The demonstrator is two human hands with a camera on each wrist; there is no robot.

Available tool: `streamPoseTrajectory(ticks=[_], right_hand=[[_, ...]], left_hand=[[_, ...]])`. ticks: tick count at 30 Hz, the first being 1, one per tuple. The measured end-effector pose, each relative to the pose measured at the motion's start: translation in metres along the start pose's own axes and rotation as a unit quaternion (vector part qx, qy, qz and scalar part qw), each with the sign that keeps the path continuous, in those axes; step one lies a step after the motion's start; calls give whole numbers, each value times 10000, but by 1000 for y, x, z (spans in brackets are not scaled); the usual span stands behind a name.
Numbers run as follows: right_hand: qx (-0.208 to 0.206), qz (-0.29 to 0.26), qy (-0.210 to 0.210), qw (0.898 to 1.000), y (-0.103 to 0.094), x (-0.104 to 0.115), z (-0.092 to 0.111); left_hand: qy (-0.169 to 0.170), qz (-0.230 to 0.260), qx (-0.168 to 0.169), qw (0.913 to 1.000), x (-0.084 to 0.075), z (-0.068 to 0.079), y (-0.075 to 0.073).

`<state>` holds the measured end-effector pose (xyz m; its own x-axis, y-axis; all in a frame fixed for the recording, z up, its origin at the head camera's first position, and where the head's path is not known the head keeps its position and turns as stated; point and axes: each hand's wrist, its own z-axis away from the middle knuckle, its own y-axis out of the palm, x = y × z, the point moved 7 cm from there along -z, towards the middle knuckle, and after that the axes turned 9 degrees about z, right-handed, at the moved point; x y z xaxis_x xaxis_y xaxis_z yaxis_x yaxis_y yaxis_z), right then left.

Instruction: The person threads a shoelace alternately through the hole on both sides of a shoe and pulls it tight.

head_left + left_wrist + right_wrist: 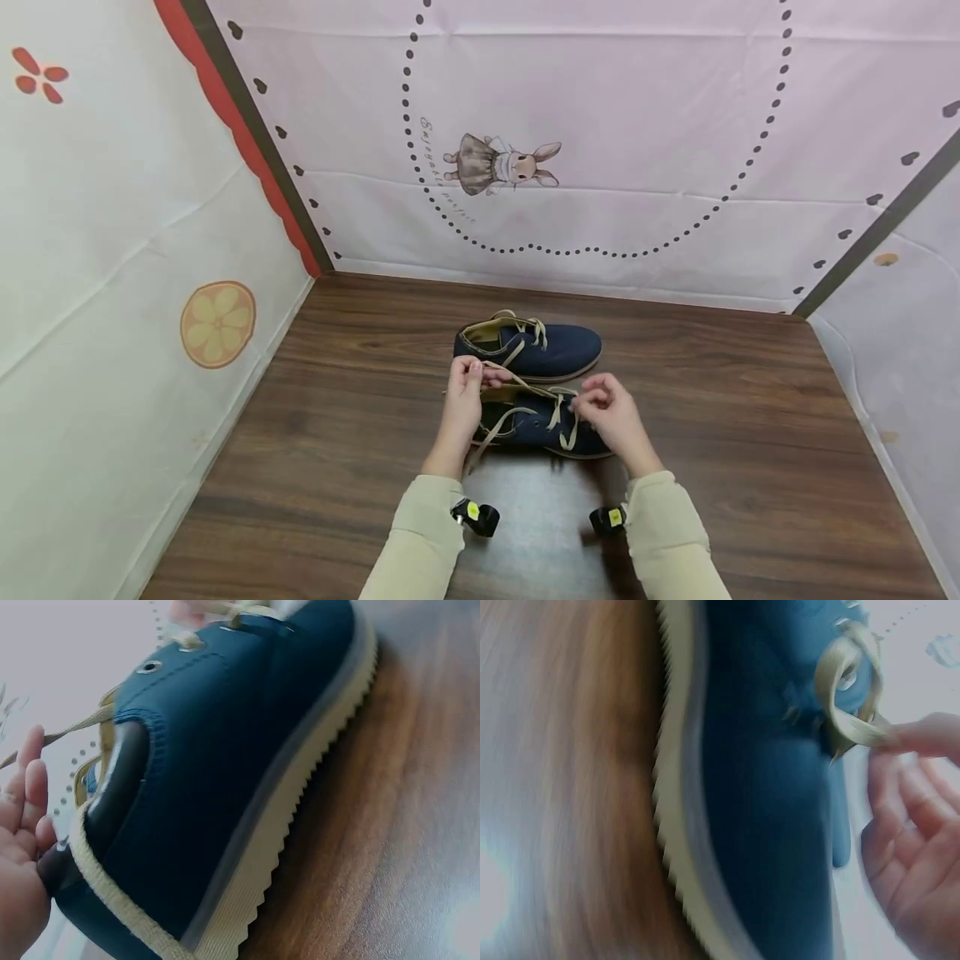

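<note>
A navy lace-up shoe (pixel 525 432) with beige laces lies sole down on the wooden surface, toe to the right. My left hand (pixel 463 390) is above its heel end and pinches one shoelace (pixel 517 379), which runs taut toward the eyelets. The other lace end (pixel 112 896) hangs loose over the heel-side collar. At the front of the lacing, my right hand (pixel 609 410) pinches a slack loop of lace (pixel 832 675) between thumb and finger. In the right wrist view the loop stands out from the eyelets, and the other fingers (pixel 919 799) are loosely curled.
A matching navy shoe (pixel 573 348), its laces loosely threaded, lies just behind the near one. The wood-grain surface (pixel 337 433) meets printed cloth walls (pixel 637 150) at the back and both sides. A small black wrist camera (pixel 480 518) sits by each sleeve.
</note>
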<state>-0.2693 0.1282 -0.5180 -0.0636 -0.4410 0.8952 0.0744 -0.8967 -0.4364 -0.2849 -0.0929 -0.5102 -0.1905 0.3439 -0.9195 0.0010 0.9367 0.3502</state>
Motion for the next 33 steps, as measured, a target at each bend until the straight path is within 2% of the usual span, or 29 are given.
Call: streamPoseTrajectory(ticks=[2,4,8,12,15,18,21,23,25,27,29,30,31,33], right_hand=[[-125,-912,-164,9956,1,6,-1],[-99,-1461,-290,9888,6,11,-2],[-25,-1956,-288,9803,17,7,-2],[-370,-1824,-9,9825,20,-8,-3],[-640,-1470,-75,9870,19,-13,-4],[-704,-1241,-98,9897,19,-16,-5],[-706,-1173,62,9906,22,-17,-6],[-712,-1137,130,9909,22,-17,-6],[-721,-1080,160,9914,22,-16,-6],[-698,-1036,150,9920,22,-16,-5],[-667,-1044,147,9922,22,-16,-5],[-653,-1056,147,9922,22,-15,-5],[-641,-1076,149,9920,22,-15,-4],[-616,-1114,161,9917,22,-14,-4]], left_hand=[[102,-233,10,9997,-1,1,1],[122,-189,-193,9996,-2,1,-1],[-98,559,-711,9959,1,0,-11],[-458,1586,-871,9824,3,-3,-18],[-700,2252,-1073,9659,2,-6,-23],[-807,2675,-1309,9512,-2,-9,-31],[-660,2791,-1460,9468,-11,-11,-43],[-511,2742,-1524,9481,-16,-12,-51],[-363,2492,-1509,9560,-19,-13,-56],[-225,1893,-1356,9723,-22,-13,-58],[-103,892,-1123,9896,-25,-12,-56],[-53,228,-998,9947,-26,-11,-55],[-6,-480,-888,9949,-26,-10,-54],[18,-1717,-810,9818,-28,-7,-55]])
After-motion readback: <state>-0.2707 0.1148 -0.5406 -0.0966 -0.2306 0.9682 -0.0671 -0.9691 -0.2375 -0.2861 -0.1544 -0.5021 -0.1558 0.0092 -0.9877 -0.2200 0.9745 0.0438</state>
